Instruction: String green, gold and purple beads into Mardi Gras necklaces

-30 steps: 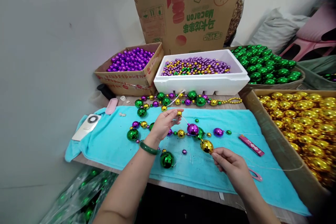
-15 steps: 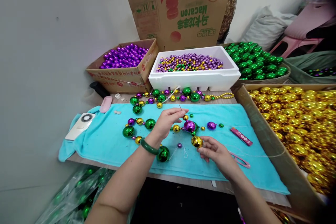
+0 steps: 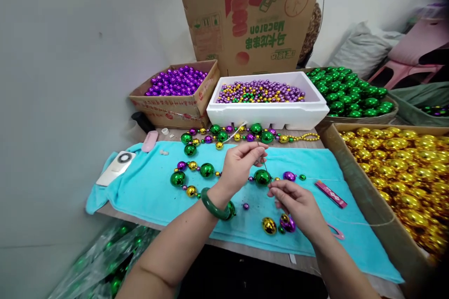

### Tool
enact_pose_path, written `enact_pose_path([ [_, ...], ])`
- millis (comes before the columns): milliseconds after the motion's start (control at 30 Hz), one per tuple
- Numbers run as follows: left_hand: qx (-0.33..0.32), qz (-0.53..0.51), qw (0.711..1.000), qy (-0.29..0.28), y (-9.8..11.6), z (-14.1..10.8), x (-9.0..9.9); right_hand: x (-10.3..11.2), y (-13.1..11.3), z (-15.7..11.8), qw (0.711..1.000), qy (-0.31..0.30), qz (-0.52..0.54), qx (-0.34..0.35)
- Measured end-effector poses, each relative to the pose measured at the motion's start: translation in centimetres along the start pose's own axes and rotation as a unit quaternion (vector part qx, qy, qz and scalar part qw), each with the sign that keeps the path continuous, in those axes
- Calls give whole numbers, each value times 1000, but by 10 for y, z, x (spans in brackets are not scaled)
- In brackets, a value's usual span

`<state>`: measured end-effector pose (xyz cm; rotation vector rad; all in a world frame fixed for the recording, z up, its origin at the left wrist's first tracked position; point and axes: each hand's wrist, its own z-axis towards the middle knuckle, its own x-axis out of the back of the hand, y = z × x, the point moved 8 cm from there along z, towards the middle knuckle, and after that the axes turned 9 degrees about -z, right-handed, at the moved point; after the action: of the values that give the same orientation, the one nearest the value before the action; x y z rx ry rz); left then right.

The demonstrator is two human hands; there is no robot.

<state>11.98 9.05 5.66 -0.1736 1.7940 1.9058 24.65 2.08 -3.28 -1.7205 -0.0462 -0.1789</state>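
Note:
Between my hands runs a thin dark needle [image 3: 265,167]. My left hand [image 3: 240,166], a green bangle on its wrist, pinches the upper part. At the lower end, the fingertips of my right hand [image 3: 293,201] are closed on it. Just below my right hand are a large gold bead [image 3: 269,225], a large purple bead [image 3: 288,224] and a small green bead [image 3: 281,230]; whether thread joins them is unclear. A strung row with a big green bead [image 3: 262,177] lies behind the hands, partly covered by my left arm. A loose small purple bead [image 3: 246,206] rests on the towel.
A turquoise towel [image 3: 140,173] covers the table. Behind lie a finished-looking bead string [image 3: 266,137], a white foam box [image 3: 268,114] of small beads and a carton [image 3: 164,107] of purple ones. Gold beads [image 3: 403,182] fill a right-hand carton. A pink packet [image 3: 331,194] lies nearby.
My right hand has let go of the gold bead and moved to the needle's lower end. The gold and purple beads now sit lower, nearer the towel's front edge. The view has shifted slightly.

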Motion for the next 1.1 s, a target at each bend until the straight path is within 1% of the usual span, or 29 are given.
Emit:
enact_pose_path([
  [67, 9, -15, 1000, 16, -6, 1, 8, -3, 8, 1, 1000, -21, -4, -16],
  [133, 28, -16, 999, 25, -13, 7, 21, -4, 13, 0, 999, -44, -6, -30],
  [167, 37, 3, 999, 25, -16, 13, 30, -3, 13, 0, 998, -48, -3, -32],
  [200, 42, 46, 998, 26, -19, 21, 40, -1, 12, 0, 998, -46, 2, -31],
  [233, 44, 119, 992, 26, -20, 30, 53, 3, 10, 0, 999, -38, 9, -26],
  [267, 37, 218, 975, 34, -21, 41, 68, 6, 8, 1, 999, -30, 17, -21],
  [300, 20, 357, 933, 52, -18, 53, 86, 11, 6, 1, 999, -20, 26, -16],
  [333, 11, 503, 862, 61, -17, 64, 102, 15, 5, 1, 999, -10, 35, -12],
  [367, 13, 547, 834, 73, -19, 74, 119, 19, 5, 1, 999, -1, 42, -9],
  [433, 26, 593, 800, 83, -24, 90, 149, 26, 7, 2, 998, 15, 55, -11],
  [500, 39, 618, 779, 93, -27, 98, 171, 33, 11, 3, 996, 35, 75, -20],
  [567, 45, 642, 758, 104, -28, 99, 185, 41, 13, 4, 992, 64, 102, -23],
  [667, 47, 671, 729, 124, -19, 92, 197, 58, 8, 7, 983, 122, 139, 2],
  [700, 45, 686, 712, 142, -13, 89, 202, 63, 6, 8, 980, 138, 144, 11],
  [767, 54, 724, 659, 198, 1, 83, 217, 72, 3, 9, 976, 160, 144, 20],
  [800, 74, 737, 635, 221, 6, 79, 228, 75, 3, 9, 976, 167, 140, 20],
  [833, 102, 743, 619, 233, 8, 76, 239, 77, 4, 9, 976, 171, 135, 17],
  [867, 134, 742, 614, 234, 8, 74, 250, 78, 5, 8, 976, 174, 130, 12],
  [933, 183, 726, 630, 208, 2, 71, 268, 78, 8, 6, 977, 174, 122, 4],
  [967, 190, 719, 640, 194, 0, 71, 273, 77, 9, 5, 978, 173, 119, 2],
  [1033, 173, 707, 659, 188, 1, 70, 274, 76, 11, 3, 978, 172, 114, 1],
  [1067, 150, 698, 673, 195, 4, 69, 271, 75, 11, 1, 979, 173, 112, 2],
  [1100, 119, 682, 692, 207, 9, 67, 263, 75, 11, 0, 979, 173, 110, 1],
])
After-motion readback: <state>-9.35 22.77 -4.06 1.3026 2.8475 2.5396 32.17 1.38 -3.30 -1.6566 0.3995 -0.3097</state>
